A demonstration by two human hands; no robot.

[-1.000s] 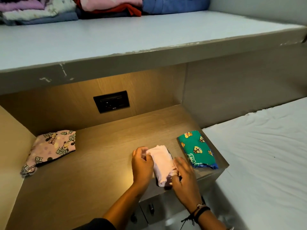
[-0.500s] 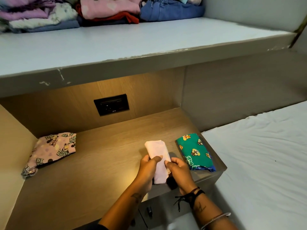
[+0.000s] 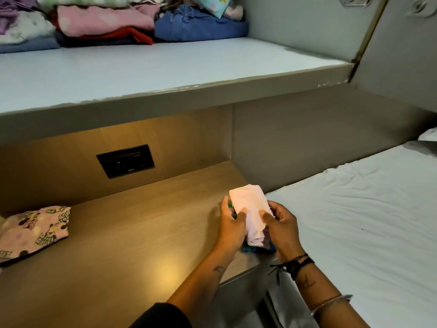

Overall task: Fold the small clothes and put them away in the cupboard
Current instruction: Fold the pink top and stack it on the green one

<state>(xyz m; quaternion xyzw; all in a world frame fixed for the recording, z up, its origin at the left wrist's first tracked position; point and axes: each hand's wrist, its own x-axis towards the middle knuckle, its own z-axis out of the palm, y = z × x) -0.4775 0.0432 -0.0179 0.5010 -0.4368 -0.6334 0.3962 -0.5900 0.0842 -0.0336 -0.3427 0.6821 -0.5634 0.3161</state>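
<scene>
A folded pale pink garment (image 3: 250,209) lies on top of the folded green printed garment (image 3: 256,249), of which only a blue-green edge shows, at the right end of the wooden nightstand top (image 3: 132,235). My left hand (image 3: 230,227) grips the stack from the left. My right hand (image 3: 282,229) grips it from the right. A pink cartoon-print garment (image 3: 33,229) lies folded at the far left of the same top.
A grey shelf (image 3: 142,74) overhangs the nightstand, with piles of folded clothes (image 3: 118,22) at its back. A black socket panel (image 3: 125,160) sits in the back wall. A bed with a white sheet (image 3: 354,221) borders the right side.
The pale pink garment moved right from beside the green garment onto it. Both hands now hold the two pieces together as one stack. The camera has tilted upward.
</scene>
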